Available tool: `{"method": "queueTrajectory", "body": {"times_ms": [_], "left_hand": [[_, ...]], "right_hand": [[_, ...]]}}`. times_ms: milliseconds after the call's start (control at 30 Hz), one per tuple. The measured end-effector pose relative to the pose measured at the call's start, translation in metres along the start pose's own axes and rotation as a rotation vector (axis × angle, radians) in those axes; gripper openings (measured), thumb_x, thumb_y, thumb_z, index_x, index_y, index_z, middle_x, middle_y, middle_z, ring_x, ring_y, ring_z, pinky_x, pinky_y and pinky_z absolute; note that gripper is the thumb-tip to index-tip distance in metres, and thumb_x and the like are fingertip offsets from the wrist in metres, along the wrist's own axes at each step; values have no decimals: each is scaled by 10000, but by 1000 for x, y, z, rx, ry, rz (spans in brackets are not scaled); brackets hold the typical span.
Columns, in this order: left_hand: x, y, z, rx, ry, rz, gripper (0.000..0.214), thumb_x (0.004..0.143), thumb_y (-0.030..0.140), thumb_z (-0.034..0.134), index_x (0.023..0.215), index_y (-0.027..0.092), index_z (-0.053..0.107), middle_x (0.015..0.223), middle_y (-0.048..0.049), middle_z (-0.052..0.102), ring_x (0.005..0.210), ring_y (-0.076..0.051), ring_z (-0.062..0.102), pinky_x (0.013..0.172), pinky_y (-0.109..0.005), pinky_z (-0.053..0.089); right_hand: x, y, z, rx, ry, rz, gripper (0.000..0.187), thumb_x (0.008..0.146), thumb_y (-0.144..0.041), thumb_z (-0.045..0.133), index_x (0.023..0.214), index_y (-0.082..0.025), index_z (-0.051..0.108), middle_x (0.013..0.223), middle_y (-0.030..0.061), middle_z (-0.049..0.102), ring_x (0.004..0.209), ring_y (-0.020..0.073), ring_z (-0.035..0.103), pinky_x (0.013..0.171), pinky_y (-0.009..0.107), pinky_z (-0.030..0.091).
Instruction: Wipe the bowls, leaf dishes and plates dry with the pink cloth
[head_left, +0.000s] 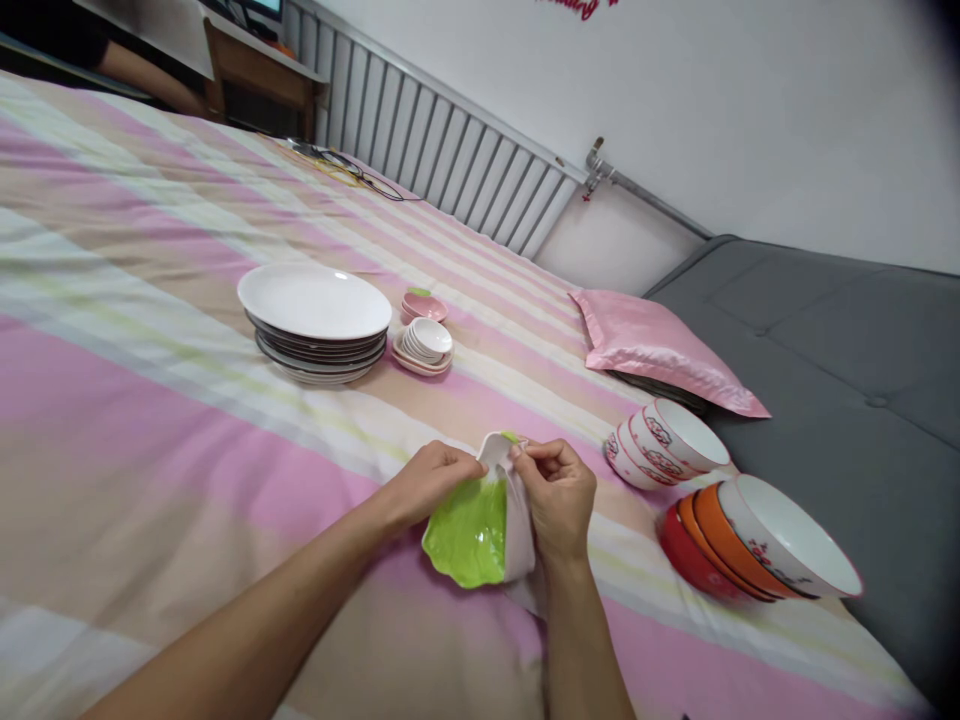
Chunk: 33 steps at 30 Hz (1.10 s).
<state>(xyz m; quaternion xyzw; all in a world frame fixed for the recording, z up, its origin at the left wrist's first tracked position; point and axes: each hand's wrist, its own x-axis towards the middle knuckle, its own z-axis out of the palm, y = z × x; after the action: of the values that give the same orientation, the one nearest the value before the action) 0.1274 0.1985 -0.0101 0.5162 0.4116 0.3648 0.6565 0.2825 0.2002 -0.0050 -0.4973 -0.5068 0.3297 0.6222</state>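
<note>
A green and white leaf-shaped dish is held tilted above the bed, its glossy green hollow facing me. My left hand grips it by the upper left rim, thumb on the white part. On the other side, my right hand is closed with thumb and fingers pinching a pale cloth against the dish's white end. The cloth drapes over the dish's right side and hangs down beside my right wrist. Fingers behind the dish are hidden.
Left of centre stands a stack of plates, beside small white bowls and pink dishes. On the right lean patterned bowls and larger orange, red and white bowls. A pink pillow rests against the grey headboard.
</note>
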Motion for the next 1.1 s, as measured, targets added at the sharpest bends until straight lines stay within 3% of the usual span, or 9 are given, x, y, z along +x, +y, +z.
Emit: {"method": "queueTrajectory", "body": {"times_ms": [300,567,833,1100], "left_hand": [[-1,-1,-4,108,-25,73,312,745,318,481,518,199,300,500,55,244,459,-78,219,473,-277,128],[-5,4,0,205,-18,72,322,722,304,468,507,207,249,508,49,198,480,-82,180,478,-285,109],[-3,1,0,273,-41,66,275,700,257,442,513,200,249,514,52,190,495,-85,181,478,-289,111],[-2,0,1,219,8,89,277,717,258,446,510,194,273,515,49,200,497,-86,204,487,-288,124]], "right_hand": [[0,1,0,81,-37,63,216,600,-274,795,674,-153,632,817,76,736,805,215,699,766,349,552],[1,1,0,43,8,107,229,538,-296,831,675,-159,708,729,54,732,678,189,683,664,316,556],[0,0,-2,-116,-133,39,163,651,-314,774,775,-210,751,803,29,744,732,170,683,687,266,547],[1,-2,-5,-231,-221,-94,202,778,-317,665,945,-227,736,986,27,727,928,194,677,865,320,532]]}}
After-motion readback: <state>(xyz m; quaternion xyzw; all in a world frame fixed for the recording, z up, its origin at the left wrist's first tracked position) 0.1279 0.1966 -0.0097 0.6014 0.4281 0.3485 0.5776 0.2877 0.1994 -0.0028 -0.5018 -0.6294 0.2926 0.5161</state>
